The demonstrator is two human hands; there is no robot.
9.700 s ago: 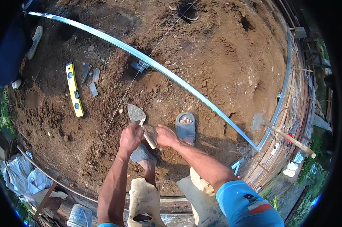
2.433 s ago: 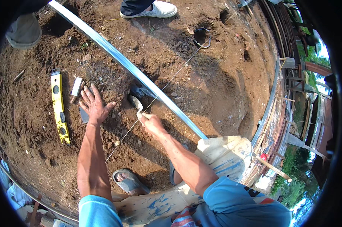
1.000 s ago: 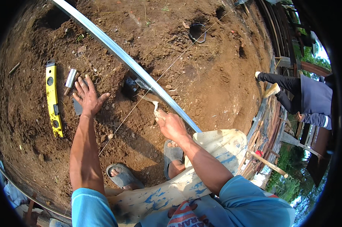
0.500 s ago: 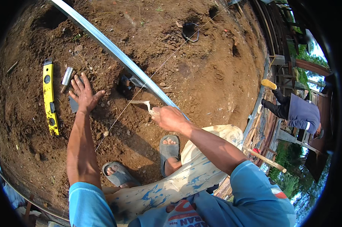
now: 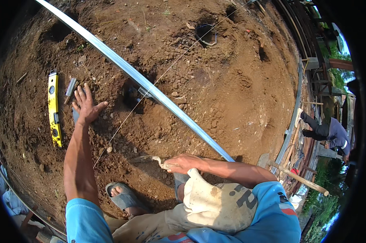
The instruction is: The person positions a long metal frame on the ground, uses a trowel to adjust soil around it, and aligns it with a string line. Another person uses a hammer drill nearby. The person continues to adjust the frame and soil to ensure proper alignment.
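My left hand [image 5: 86, 108] lies with fingers spread on the soil, beside a tool with a silver block-shaped end and a short brown shaft [image 5: 71, 87]. Partly under that hand is a flat dark grey piece [image 5: 75, 115]. Left of it a yellow spirit level [image 5: 53, 109] rests on the dirt. My right hand [image 5: 183, 163] is closed round the handle of a trowel [image 5: 155, 158], low over the ground by my feet; its blade is seen nearly edge-on. A long silver metal bar [image 5: 122, 65] slants across a dug hole [image 5: 133, 97], from far left to near my right forearm.
A taut string [image 5: 175, 62] crosses the ground above the bar. Another hole [image 5: 206, 34] opens farther off. On the right lie a long-handled tool [image 5: 298, 176] and stacked timber; a person [image 5: 335, 133] stands beyond. My sandalled foot [image 5: 124, 194] is close by.
My right hand has drawn the trowel back toward my body, away from the bar. My left hand stays spread on the soil. The person at right has shifted, and my view has turned somewhat.
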